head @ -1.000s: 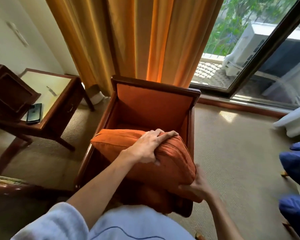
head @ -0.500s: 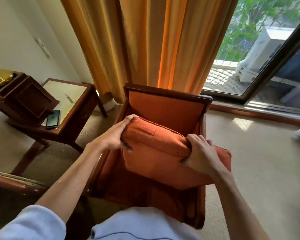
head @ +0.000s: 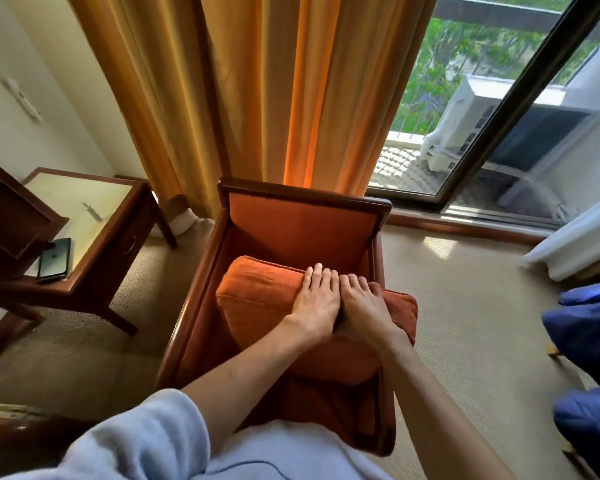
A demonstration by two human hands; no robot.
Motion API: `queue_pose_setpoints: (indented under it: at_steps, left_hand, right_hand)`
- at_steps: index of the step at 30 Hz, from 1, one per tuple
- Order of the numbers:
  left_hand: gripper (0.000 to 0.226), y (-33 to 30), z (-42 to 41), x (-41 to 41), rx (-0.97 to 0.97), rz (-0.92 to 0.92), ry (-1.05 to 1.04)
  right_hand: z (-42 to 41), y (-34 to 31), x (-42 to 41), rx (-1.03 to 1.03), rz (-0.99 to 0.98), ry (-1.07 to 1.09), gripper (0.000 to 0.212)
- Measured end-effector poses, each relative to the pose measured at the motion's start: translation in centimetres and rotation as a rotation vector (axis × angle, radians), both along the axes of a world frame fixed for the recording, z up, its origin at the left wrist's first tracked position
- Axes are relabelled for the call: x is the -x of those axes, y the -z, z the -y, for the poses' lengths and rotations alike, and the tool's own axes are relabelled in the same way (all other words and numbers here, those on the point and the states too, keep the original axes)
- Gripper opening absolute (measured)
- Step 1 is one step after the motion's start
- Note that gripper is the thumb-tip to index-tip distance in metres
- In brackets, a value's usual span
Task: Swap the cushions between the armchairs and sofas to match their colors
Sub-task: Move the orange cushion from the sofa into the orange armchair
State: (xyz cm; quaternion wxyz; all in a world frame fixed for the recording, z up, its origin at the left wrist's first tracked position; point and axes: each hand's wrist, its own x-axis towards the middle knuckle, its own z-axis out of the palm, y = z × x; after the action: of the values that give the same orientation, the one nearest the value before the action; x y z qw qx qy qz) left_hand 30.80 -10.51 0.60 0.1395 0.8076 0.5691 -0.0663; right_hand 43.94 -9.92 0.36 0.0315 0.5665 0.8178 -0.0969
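Gold curtain [head: 257, 91] hangs at 12 o'clock, glass door [head: 499, 126] at 1–2 o'clock with an outdoor AC unit [head: 471, 123] seen through it. Beige carpet [head: 465, 323] covers the floor. Orange armchair [head: 291, 230] with dark wood frame stands at centre, backrest toward the curtain. Orange cushion [head: 257, 299] lies on the armchair seat, same colour as the upholstery, its right corner overhanging the right armrest at 3 o'clock. Wooden desk [head: 94, 244] with pale top sits at 9 o'clock, well apart from the chair; dark wooden box [head: 7, 216] on its left part. Blue upholstered items [head: 589, 341] at 3–4 o'clock, cut off by the frame edge, cannot tell which furniture. Light blue sleeve [head: 136, 441] at 7 o'clock. Left hand [head: 317, 303] lies flat on the cushion top, fingers spread forward, grip not closed around anything, just pressing. Right hand [head: 364, 306] is flat just beside it, touching the left hand, palm down on the cushion, grip likewise wide and flat. Black phone [head: 54, 259] lies on the desk's near edge, beside the box. Small pen-like item [head: 92, 211] on the desk top, too small to tell.
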Motion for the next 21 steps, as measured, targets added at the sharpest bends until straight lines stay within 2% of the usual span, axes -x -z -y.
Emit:
queue_pose_setpoints:
  at_steps: [2, 3, 5, 6, 9, 12, 15, 18, 20, 21]
  left_hand:
    - [0.138, 0.1, -0.6, -1.6, -0.030, 0.056, 0.046]
    - [0.139, 0.3, -0.9, -1.4, -0.048, 0.079, 0.053]
    - [0.137, 0.8, -1.2, -0.3, -0.050, 0.113, 0.034]
    - [0.134, 0.9, -1.2, 0.5, -0.038, 0.128, 0.018]
    - [0.119, 0.9, -1.0, 3.4, -0.052, 0.189, -0.049]
    - [0.114, 0.3, -0.6, 8.0, -0.002, 0.237, -0.157]
    - [0.119, -1.1, 0.4, 14.3, 0.104, 0.263, -0.312]
    - [0.127, -3.2, 1.8, 20.7, 0.161, 0.162, -0.457]
    - [0.136, -4.8, 3.1, 23.1, 0.130, 0.110, -0.508]
    - [0.138, -5.5, 3.6, 23.2, 0.092, 0.145, -0.485]
  right_hand:
    - [0.1, -0.3, -2.5, 0.104, 0.022, 0.107, 0.122]
    - [0.1, -0.7, -4.0, 0.154, 0.037, 0.152, 0.127]
    - [0.3, -1.1, -7.1, 0.223, 0.025, 0.193, 0.122]
    - [0.4, -1.2, -8.4, 0.270, -0.048, 0.214, 0.119]
    - [0.7, -0.8, -9.3, 0.367, -0.507, 0.244, 0.115]
    - [0.7, -0.2, -5.2, 0.310, -0.760, 0.167, 0.113]
    - [0.2, -0.3, 1.3, 0.272, -0.818, 0.058, 0.113]
    - [-0.1, -0.9, 9.3, 0.233, -0.822, -0.075, 0.113]
    - [0.3, -1.7, 14.6, 0.241, -0.823, -0.119, 0.111]
    - [0.4, -2.2, 16.4, 0.248, -0.827, -0.128, 0.112]
